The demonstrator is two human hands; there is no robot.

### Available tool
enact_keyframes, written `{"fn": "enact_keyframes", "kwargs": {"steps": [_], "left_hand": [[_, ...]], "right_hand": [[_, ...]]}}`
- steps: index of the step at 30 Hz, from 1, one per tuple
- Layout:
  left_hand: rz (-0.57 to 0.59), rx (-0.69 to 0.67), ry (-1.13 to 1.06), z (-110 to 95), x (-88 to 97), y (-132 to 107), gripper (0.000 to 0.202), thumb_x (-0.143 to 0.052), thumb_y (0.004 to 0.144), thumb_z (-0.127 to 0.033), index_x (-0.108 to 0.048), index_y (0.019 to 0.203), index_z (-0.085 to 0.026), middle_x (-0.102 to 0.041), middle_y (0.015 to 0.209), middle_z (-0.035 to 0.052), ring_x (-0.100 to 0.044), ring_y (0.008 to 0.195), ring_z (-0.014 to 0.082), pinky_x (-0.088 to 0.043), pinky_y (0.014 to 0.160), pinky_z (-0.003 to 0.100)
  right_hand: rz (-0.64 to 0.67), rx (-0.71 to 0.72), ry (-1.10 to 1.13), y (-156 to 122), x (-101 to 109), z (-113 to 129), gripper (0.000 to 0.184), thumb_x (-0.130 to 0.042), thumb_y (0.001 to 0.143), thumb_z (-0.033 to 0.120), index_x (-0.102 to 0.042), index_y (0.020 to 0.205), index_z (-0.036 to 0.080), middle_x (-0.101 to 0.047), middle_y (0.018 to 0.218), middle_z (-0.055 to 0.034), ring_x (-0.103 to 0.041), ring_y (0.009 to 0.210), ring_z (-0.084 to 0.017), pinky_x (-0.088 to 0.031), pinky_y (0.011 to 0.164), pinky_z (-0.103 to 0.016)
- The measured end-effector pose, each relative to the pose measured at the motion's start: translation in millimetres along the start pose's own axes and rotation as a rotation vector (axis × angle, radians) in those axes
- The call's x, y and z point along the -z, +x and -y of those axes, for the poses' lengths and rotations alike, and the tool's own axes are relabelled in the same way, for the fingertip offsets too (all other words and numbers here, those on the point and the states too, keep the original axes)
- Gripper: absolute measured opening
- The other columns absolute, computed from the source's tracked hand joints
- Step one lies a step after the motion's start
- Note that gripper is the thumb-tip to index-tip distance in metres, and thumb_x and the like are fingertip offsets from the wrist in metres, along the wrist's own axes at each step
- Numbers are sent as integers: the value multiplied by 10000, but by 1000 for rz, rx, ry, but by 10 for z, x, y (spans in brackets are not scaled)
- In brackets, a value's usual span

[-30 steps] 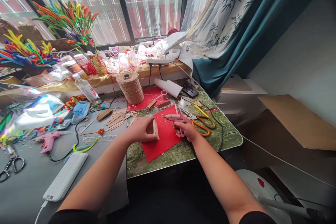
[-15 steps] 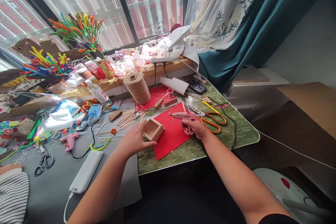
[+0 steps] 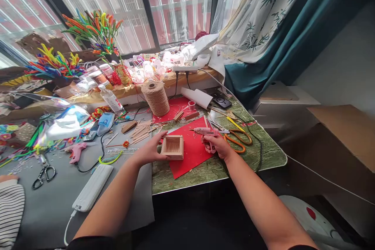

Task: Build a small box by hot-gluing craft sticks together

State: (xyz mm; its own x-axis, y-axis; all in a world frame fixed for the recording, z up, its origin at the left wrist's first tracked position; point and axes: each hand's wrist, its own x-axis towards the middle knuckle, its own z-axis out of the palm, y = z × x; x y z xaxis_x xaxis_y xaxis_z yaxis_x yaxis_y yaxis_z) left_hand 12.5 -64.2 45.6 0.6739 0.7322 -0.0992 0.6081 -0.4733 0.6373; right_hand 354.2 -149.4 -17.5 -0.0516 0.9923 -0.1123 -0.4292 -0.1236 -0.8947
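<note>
A small open box of wooden sticks (image 3: pixel 172 147) lies with its opening up on a red sheet (image 3: pixel 191 152) on the green-patterned table (image 3: pixel 258 156). My left hand (image 3: pixel 150 149) grips the box's left side with thumb and fingers. My right hand (image 3: pixel 218 145) is closed round the handle of a pink glue gun (image 3: pixel 205 132), whose nozzle points left, a little to the right of the box. Loose wooden sticks (image 3: pixel 140 132) lie just behind the box.
Orange-handled scissors (image 3: pixel 238 138) lie right of my right hand. A spool of twine (image 3: pixel 156 97) stands behind. On the grey surface to the left are a second pink glue gun (image 3: pixel 75 151), black scissors (image 3: pixel 42 174), a white power strip (image 3: pixel 92 187) and another person's striped sleeve (image 3: pixel 10 213).
My left hand has turned the wooden box from standing on edge to lying flat with its opening up. My right hand has kept hold of the glue gun.
</note>
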Motion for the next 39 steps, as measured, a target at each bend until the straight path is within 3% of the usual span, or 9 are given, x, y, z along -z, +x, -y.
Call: {"fn": "enact_keyframes", "kwargs": {"steps": [5, 13, 18, 21, 23, 25, 27, 30, 39], "left_hand": [[10, -42, -66, -21, -78, -18, 1198, -911, 652, -524, -269, 1637, -293, -333, 1674, 167, -394, 1512, 374, -397, 1218, 544], [2, -15, -108, 42, -71, -29, 1068, -898, 665, -503, -386, 1579, -295, -488, 1566, 147, -548, 1370, 347, -444, 1178, 538], [6, -49, -143, 57, -107, -78, 1134, -879, 688, -558, -296, 1625, -298, -395, 1643, 147, -506, 1421, 341, -464, 1161, 501], [-85, -50, -153, 211, 30, -96, 976, -734, 831, -596, -286, 1634, -267, -442, 1617, 156, -488, 1442, 328, -469, 1140, 490], [-258, 72, -51, 366, 190, -89, 643, -504, 977, -581, -479, 1517, -233, -580, 1487, 142, -581, 1324, 300, -507, 1070, 469], [-353, 219, 206, 517, 357, -76, 488, -474, 982, -540, -671, 1287, -214, -686, 1321, 131, -619, 1229, 311, -489, 1070, 467], [-362, 334, 402, 630, 485, -67, 401, -486, 969, -484, -739, 1138, -222, -727, 1204, 128, -615, 1214, 331, -473, 1069, 453], [-361, 383, 460, 719, 565, -57, 351, -505, 954, -425, -752, 1093, -219, -740, 1121, 130, -628, 1159, 333, -484, 1011, 434], [-304, 275, 477, 929, 595, 37, 292, -487, 962, -299, -735, 1013, -155, -732, 1038, 131, -614, 990, 266, -464, 896, 390]], "right_hand": [[-6, -6, 17, 17, 34, -52, 265, -775, 829, 431, -708, 888, 182, -653, 781, -20, -432, 501, -83, -408, 396, -229], [8, -15, 12, 17, 20, -41, 265, -771, 835, 428, -716, 887, 174, -642, 804, -24, -424, 508, -77, -405, 400, -228], [9, -25, 14, 12, 9, -30, 267, -767, 839, 420, -723, 976, 195, -644, 842, -19, -434, 514, -81, -404, 399, -225], [-9, -37, 16, 15, 2, -33, 267, -774, 827, 429, -713, 913, 183, -641, 833, -21, -437, 518, -82, -407, 399, -228], [-15, -37, 18, 19, 0, -37, 273, -780, 816, 430, -710, 914, 185, -646, 834, -24, -438, 522, -84, -405, 397, -227], [-14, -41, 22, 22, 2, -40, 274, -782, 813, 426, -710, 936, 191, -651, 836, -26, -438, 524, -86, -404, 400, -226], [-13, -46, 27, 24, 6, -42, 272, -780, 815, 425, -709, 940, 194, -653, 834, -27, -440, 526, -88, -404, 401, -226], [-5, -43, 34, 26, 8, -39, 270, -777, 822, 421, -711, 943, 190, -652, 844, -26, -440, 528, -87, -401, 401, -227], [3, -25, 34, 2, -1, -35, 205, -742, 875, 377, -736, 929, 180, -630, 857, -30, -432, 530, -82, -378, 420, -243]]}}
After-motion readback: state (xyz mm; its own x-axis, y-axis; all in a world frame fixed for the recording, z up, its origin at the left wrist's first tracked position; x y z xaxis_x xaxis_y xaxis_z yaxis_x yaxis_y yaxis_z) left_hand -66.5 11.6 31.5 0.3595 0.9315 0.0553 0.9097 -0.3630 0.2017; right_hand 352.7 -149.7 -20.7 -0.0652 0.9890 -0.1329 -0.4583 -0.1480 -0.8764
